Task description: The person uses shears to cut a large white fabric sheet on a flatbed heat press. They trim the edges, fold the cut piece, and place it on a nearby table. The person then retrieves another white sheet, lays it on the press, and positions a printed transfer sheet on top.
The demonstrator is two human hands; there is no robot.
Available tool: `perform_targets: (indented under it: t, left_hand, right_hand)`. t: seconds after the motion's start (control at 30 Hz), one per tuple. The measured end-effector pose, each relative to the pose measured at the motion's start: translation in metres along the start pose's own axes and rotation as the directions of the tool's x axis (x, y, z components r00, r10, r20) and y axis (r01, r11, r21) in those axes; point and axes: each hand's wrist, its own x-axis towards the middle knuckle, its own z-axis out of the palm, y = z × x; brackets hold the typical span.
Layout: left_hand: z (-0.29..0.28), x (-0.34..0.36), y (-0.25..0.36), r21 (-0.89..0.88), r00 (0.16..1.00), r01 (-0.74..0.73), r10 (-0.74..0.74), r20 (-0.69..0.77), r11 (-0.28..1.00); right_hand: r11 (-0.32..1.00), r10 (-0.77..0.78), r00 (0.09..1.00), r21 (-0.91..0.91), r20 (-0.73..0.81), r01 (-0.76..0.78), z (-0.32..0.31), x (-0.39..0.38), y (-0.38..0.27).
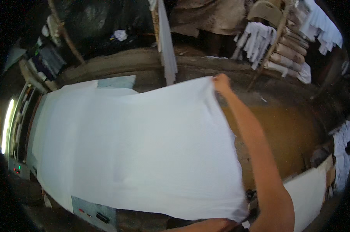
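Note:
A wide white cloth (144, 143) covers much of the long surface before me and is lifted at the right. My right hand (221, 83) pinches its far right corner, the arm stretched forward. My left hand (233, 223) is at the near right corner, mostly hidden by the cloth and low in the view, so its fingers cannot be made out. A grey board (86, 220) shows under the cloth at the near left, with a red pen-like item (84, 212) and a black oblong object (102, 217) on it.
At the left is a machine (20, 135) with small lit indicators beside a tube light (8, 125). A yellowish surface (268, 127) and white board (306, 197) lie right. Poles (66, 34), hanging white cloths (254, 42) and stacked rolls (287, 58) stand along the back.

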Motion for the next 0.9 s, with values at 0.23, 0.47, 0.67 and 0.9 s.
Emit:
perform_targets:
  t: [0.23, 0.47, 0.67, 0.9]
  left_hand:
    - [0.05, 0.076, -0.097, 0.048, 0.965, -0.252, 0.247, 0.089, 0.967]
    - [-0.035, -0.257, -0.19, -0.589, 0.303, 0.437, -0.728, -0.615, 0.68]
    - [-0.143, -0.441, -0.17, -0.438, -0.399, 0.886, 0.233, -0.887, -0.15]
    - [-0.143, -0.436, -0.213, -0.474, -0.5, 0.865, 0.209, -0.841, 0.165]
  right_hand:
    - [0.917, 0.27, 0.94, -0.355, 0.211, -0.183, -0.062, -0.1, 0.227]
    - [0.962, 0.254, 0.933, 0.031, 0.253, -0.27, -0.009, -0.28, 0.207]
    - [0.871, 0.024, 0.906, 0.436, 0.423, -0.226, 0.145, -0.36, -0.005]
    - [0.827, -0.228, 0.813, 0.547, 0.535, -0.128, 0.279, -0.365, -0.361]
